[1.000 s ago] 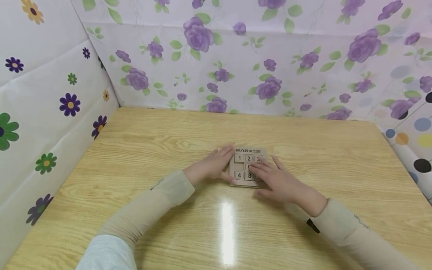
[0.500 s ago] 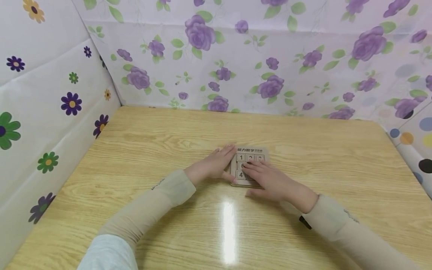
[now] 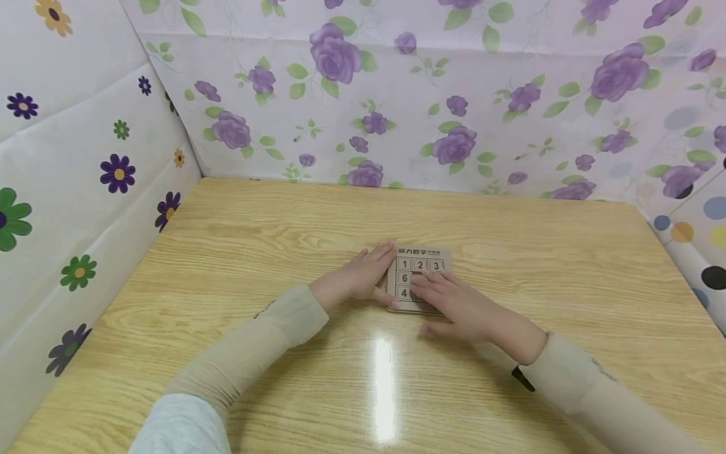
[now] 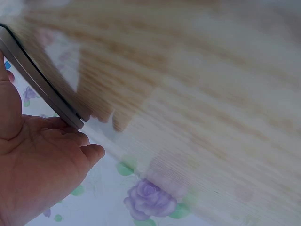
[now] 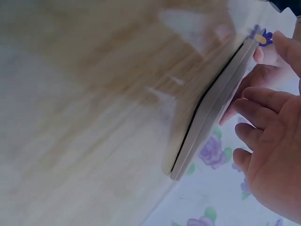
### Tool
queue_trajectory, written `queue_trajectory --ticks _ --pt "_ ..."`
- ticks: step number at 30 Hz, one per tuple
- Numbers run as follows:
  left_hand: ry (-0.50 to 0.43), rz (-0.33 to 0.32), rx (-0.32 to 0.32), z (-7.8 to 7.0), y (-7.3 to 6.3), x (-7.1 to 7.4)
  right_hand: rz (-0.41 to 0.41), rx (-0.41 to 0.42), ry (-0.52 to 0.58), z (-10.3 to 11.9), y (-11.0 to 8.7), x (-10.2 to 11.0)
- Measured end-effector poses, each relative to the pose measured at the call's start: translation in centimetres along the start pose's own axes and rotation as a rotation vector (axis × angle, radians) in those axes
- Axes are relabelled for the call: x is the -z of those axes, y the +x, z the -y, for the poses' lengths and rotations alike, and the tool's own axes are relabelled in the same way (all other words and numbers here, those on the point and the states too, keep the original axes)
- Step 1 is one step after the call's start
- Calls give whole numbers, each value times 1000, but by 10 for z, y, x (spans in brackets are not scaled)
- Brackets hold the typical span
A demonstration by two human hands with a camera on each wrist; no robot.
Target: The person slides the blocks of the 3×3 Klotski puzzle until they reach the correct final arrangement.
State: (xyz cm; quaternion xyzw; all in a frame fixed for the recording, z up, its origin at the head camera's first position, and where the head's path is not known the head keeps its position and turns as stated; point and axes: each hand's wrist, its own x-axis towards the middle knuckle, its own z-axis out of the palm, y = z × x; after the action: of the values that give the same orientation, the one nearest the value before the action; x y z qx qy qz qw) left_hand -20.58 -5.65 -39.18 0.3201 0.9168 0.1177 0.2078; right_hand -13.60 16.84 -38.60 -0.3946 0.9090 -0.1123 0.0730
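A flat number slide puzzle (image 3: pixel 420 265) lies on the table, with tiles 1, 2 and 3 along its top row and 6 and 4 down the left column. My left hand (image 3: pixel 363 276) holds its left side, fingers at the upper left corner and thumb at the lower left corner. Over the middle and lower right tiles lies my right hand (image 3: pixel 462 304), hiding them, its fingertips at the middle row. In the left wrist view the fingers (image 4: pixel 70 136) meet the puzzle's edge (image 4: pixel 42 84). Loosely bent fingers (image 5: pixel 256 113) hover by the puzzle's side (image 5: pixel 202 117) in the right wrist view.
The wooden table (image 3: pixel 283 227) ends at a purple-flowered cloth (image 3: pixel 334 113) behind. Another flowered cloth (image 3: pixel 68 208) borders the left side, and a dotted one (image 3: pixel 692 221) the right. Light glares off the table (image 3: pixel 384 384) in front of the puzzle.
Tile 6 has slid left into the left column's middle space. My right hand moved left with it, then back slightly right, uncovering tiles 2 and 3. My left hand stayed in place.
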Motion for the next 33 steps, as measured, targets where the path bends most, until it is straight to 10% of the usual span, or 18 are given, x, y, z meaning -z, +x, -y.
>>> queue_trajectory --ticks 33 --pt "-3 -9 0 1 1 -1 15 -50 10 -10 -10 5"
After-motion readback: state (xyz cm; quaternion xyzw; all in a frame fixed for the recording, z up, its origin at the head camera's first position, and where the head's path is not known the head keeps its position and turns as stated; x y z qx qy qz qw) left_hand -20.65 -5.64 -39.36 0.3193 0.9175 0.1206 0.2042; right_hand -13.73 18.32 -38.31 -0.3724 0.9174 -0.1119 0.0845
